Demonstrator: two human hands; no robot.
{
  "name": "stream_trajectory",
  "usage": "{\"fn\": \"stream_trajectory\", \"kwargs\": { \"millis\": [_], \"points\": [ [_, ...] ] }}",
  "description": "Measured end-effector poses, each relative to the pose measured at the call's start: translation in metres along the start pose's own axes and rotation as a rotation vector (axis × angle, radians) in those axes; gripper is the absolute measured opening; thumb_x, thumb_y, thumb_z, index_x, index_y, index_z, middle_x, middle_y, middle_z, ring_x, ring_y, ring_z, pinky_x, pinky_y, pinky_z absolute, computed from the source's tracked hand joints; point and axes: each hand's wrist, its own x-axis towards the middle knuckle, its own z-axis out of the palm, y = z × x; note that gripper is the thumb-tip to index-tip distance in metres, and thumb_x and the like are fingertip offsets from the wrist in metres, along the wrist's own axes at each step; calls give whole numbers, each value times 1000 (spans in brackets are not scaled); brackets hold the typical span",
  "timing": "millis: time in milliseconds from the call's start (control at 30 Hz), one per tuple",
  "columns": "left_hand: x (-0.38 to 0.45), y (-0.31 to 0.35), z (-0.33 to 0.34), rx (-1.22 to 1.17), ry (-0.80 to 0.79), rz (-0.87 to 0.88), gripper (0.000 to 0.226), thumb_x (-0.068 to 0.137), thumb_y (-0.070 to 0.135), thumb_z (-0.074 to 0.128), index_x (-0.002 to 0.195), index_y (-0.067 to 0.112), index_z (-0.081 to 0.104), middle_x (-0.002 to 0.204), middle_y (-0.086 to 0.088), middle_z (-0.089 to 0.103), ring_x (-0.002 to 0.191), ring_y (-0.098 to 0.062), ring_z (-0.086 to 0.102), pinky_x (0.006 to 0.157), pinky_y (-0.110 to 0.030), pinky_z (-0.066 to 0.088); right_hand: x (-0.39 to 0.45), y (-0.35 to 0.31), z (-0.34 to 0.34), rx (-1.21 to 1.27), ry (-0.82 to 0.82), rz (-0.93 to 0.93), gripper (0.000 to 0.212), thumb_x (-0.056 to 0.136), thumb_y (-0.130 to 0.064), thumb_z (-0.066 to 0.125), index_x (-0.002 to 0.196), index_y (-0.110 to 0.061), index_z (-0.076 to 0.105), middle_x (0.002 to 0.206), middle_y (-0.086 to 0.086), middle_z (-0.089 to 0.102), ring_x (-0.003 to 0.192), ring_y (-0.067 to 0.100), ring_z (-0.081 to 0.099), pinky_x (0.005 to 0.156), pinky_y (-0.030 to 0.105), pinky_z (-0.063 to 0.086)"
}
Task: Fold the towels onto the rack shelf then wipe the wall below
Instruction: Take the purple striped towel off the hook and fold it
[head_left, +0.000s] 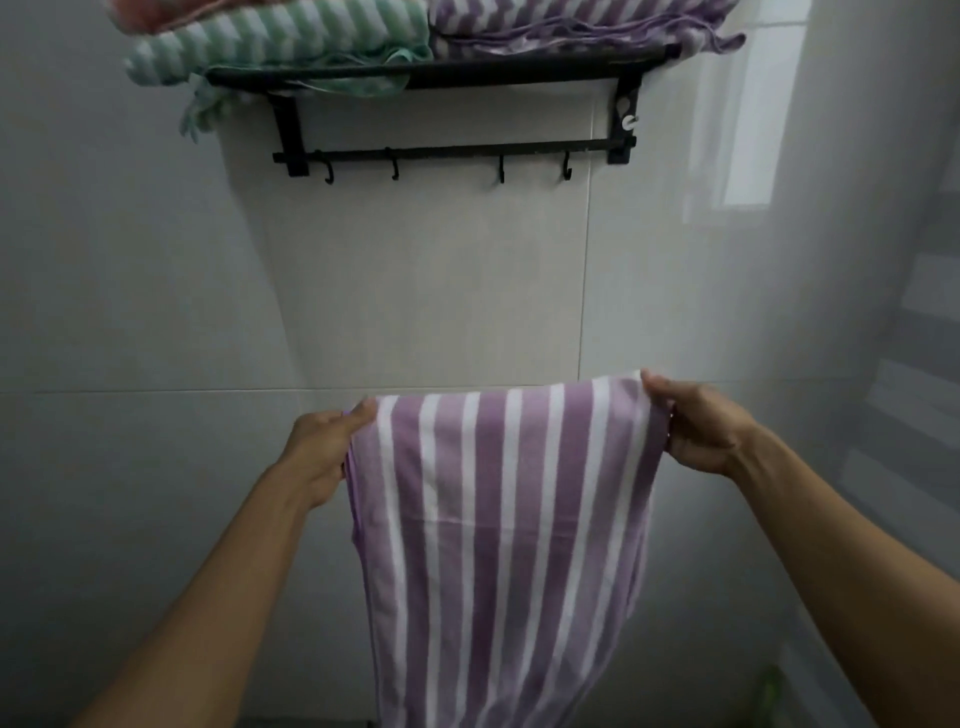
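Below rack (441, 73), before wall (431, 291): left hand (322, 447) pinches towel (498, 519) top-left corner; striped towel hangs stretched between hands; right hand (696, 426) grips top-right corner, fingers curled. No readable writing.

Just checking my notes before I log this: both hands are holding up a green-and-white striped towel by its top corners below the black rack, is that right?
Not quite: the towel is purple-and-white striped, not green. The head view shows the left hand and right hand gripping its top corners below the black rack. The green striped towel lies folded on the shelf.
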Motion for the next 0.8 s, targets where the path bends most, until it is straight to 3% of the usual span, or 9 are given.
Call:
{"fn": "stream_trajectory", "kwargs": {
  "millis": [133,233,300,367,433,500,567,700,800],
  "points": [
    [5,39,9,-28,-98,43,33,93,30,68,99,-2,69,89,-14,73,64,-20,69,64,-33,61,-13,11,11,-147,-170,105,60,69,-19,86,122,0,66,117,19,73,99,33,74,75,39,63],
    [3,55,9,-79,-142,74,30,94,31,65,95,1,69,90,-14,72,65,-18,71,63,-31,62,-12,13,17,-83,-131,26,44,81,-11,73,121,6,65,120,27,69,97,37,73,81,46,62],
    [2,58,3,-176,-280,115,48,80,41,77,106,1,70,103,-16,74,83,-23,74,74,-36,62,-7,0,19,13,-88,-58,48,83,-16,72,124,8,64,121,29,68,96,37,72,84,47,61],
    [-5,34,1,-9,-349,83,76,56,44,93,112,-1,70,109,-20,74,90,-28,74,72,-37,61,-5,-9,18,47,-100,-68,51,85,-20,72,128,6,63,120,27,68,98,36,71,86,48,60],
    [-11,2,4,150,-229,22,63,62,34,92,106,-6,71,105,-25,73,79,-29,73,65,-36,60,-4,-14,16,45,-58,-54,54,82,-16,73,128,10,61,112,25,72,90,32,73,79,44,62],
    [-5,-11,8,55,-95,-11,37,81,22,80,104,-5,71,96,-19,76,68,-23,71,64,-32,58,-4,-17,9,60,-19,-56,55,80,-17,73,126,11,62,104,22,74,83,30,75,71,40,63],
    [1,-1,10,-46,-101,-13,24,90,19,71,106,1,71,92,-12,76,66,-20,69,64,-30,56,-9,-15,5,77,-28,-3,46,81,-23,72,117,5,69,106,21,75,85,29,75,72,40,63],
    [2,10,15,-23,-155,-42,25,95,23,65,108,1,69,100,-15,71,65,-17,69,61,-29,57,-19,5,3,-161,-49,79,55,68,-15,86,113,11,68,115,28,71,88,32,75,70,37,63],
    [1,12,17,-21,-103,-57,26,92,22,69,108,2,68,102,-14,72,68,-16,68,62,-27,58,-15,3,0,-107,31,57,68,55,-24,94,108,11,69,114,30,70,88,34,74,73,40,63]
  ]
}}
